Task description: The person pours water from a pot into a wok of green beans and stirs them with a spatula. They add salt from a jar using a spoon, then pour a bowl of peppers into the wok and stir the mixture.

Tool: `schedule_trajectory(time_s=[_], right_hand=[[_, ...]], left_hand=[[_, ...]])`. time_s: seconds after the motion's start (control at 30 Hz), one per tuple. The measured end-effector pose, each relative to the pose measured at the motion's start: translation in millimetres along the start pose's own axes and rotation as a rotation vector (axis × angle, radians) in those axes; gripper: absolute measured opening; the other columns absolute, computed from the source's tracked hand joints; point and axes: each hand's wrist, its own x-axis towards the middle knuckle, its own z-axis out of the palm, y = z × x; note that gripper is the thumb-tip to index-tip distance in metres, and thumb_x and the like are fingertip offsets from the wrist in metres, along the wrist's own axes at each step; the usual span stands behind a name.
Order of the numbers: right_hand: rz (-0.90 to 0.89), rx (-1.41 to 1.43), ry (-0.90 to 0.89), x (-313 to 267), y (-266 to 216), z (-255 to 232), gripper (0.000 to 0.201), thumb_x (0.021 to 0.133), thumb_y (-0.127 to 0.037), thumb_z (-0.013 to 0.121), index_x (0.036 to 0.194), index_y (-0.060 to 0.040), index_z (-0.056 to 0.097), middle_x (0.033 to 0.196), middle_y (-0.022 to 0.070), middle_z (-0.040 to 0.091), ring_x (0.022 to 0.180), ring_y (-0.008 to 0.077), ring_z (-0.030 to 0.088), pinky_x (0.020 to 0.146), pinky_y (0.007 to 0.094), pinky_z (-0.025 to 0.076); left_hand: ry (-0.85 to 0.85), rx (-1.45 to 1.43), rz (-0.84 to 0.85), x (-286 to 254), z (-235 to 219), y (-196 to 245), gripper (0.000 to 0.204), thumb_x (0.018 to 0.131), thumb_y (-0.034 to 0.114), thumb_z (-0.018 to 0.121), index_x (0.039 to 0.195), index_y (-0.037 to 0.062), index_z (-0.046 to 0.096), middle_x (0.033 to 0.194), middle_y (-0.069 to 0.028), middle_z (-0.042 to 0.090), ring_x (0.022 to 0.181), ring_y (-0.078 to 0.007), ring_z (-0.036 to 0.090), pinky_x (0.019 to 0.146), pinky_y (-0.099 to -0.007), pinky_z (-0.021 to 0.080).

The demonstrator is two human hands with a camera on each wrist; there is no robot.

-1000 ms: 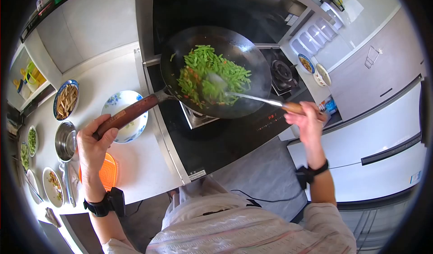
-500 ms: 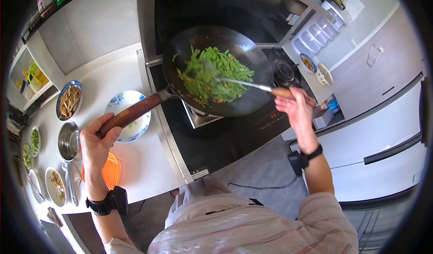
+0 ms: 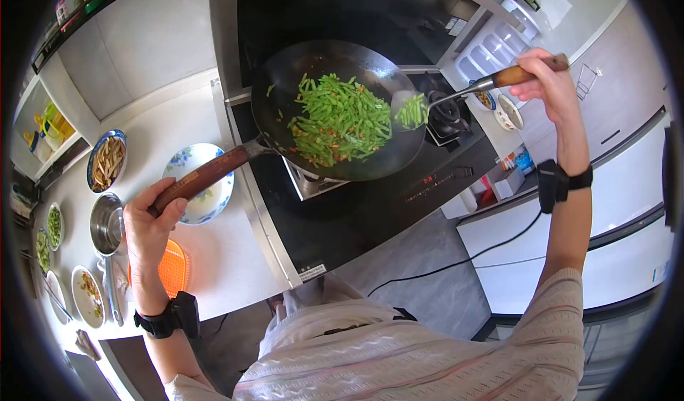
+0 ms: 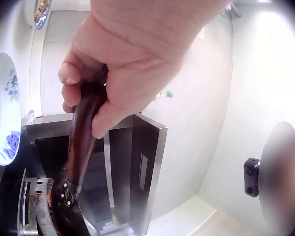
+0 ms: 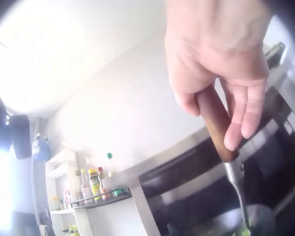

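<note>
My left hand (image 3: 147,238) grips the brown wooden handle (image 3: 208,178) of a dark wok (image 3: 381,70) that stands over the left burner. In the left wrist view the thumb and fingers wrap round the handle's end. My right hand (image 3: 558,93) holds a metal spatula (image 3: 509,77) by its wooden grip, fingers around it in the right wrist view. The spatula's blade, bearing some green pieces, is at the wok's right side. Cut green beans (image 3: 342,120) with small reddish bits lie heaped in the middle of the wok.
Left of the stove, a floral plate (image 3: 219,203), a bowl of brown strips (image 3: 108,160), a steel saucepan (image 3: 107,223) and an orange basket (image 3: 173,269) stand on the white counter. A second burner (image 3: 447,112) and a small bowl (image 3: 509,113) are at the right.
My right hand has moved up and to the right with the spatula, whose blade went from the heap's left part to the wok's right side. My left hand keeps its hold on the handle.
</note>
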Motion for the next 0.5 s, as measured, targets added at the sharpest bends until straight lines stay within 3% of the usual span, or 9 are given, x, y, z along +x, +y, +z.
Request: schedule_trajectory(time_s=[0.03,0.1,0.17,0.3,0.37,0.5], right_hand=[[0.039,-0.088,-0.066,3,-4,3,0.030,0.077,-0.024,0.060,0.092,0.0010,0.055,0.080,0.0150,0.062,0.058,0.0197,0.064,0.049,0.0247,0.053],[0.076,-0.011,-0.030,4,18,37,0.026,0.078,-0.022,0.059,0.092,-0.0001,0.055,0.081,0.0144,0.062,0.058,0.0191,0.064,0.049,0.0247,0.053],[0.049,0.313,-0.115,5,39,62,0.022,0.079,-0.018,0.058,0.092,-0.0007,0.056,0.080,0.0138,0.062,0.058,0.0189,0.064,0.049,0.0252,0.053],[-0.115,0.266,-0.164,18,30,53,0.019,0.080,-0.017,0.059,0.092,-0.0021,0.057,0.082,0.0118,0.063,0.063,0.0183,0.065,0.054,0.0238,0.052],[-0.279,0.123,-0.156,31,27,60,0.019,0.081,-0.017,0.059,0.093,-0.0032,0.058,0.084,0.0091,0.063,0.070,0.0173,0.065,0.061,0.0229,0.051],[-0.270,0.221,-0.394,21,26,103,0.013,0.078,-0.010,0.062,0.090,-0.0037,0.061,0.083,0.0064,0.063,0.073,0.0133,0.063,0.066,0.0228,0.050]], left_hand=[[-0.002,-0.003,0.000,0,0,-2,0.036,0.073,0.010,0.071,0.104,-0.0018,0.060,0.073,-0.0025,0.062,0.054,-0.0044,0.048,0.048,-0.0179,0.040],[-0.005,-0.023,0.006,0,-1,-5,0.036,0.072,0.011,0.071,0.104,-0.0018,0.060,0.073,-0.0024,0.062,0.054,-0.0044,0.049,0.048,-0.0182,0.040],[0.005,-0.010,0.004,0,0,-3,0.036,0.072,0.011,0.072,0.104,-0.0020,0.060,0.074,-0.0025,0.062,0.054,-0.0045,0.048,0.049,-0.0184,0.040],[-0.008,-0.036,-0.008,0,0,-3,0.036,0.073,0.011,0.071,0.104,-0.0023,0.060,0.074,-0.0028,0.062,0.054,-0.0049,0.049,0.049,-0.0187,0.041],[-0.006,-0.007,-0.007,0,0,-2,0.036,0.073,0.011,0.071,0.104,-0.0027,0.060,0.074,-0.0030,0.062,0.054,-0.0051,0.049,0.049,-0.0188,0.041],[0.000,-0.002,-0.013,0,0,-1,0.036,0.073,0.011,0.071,0.104,-0.0032,0.060,0.075,-0.0034,0.061,0.055,-0.0056,0.049,0.049,-0.0189,0.041]])
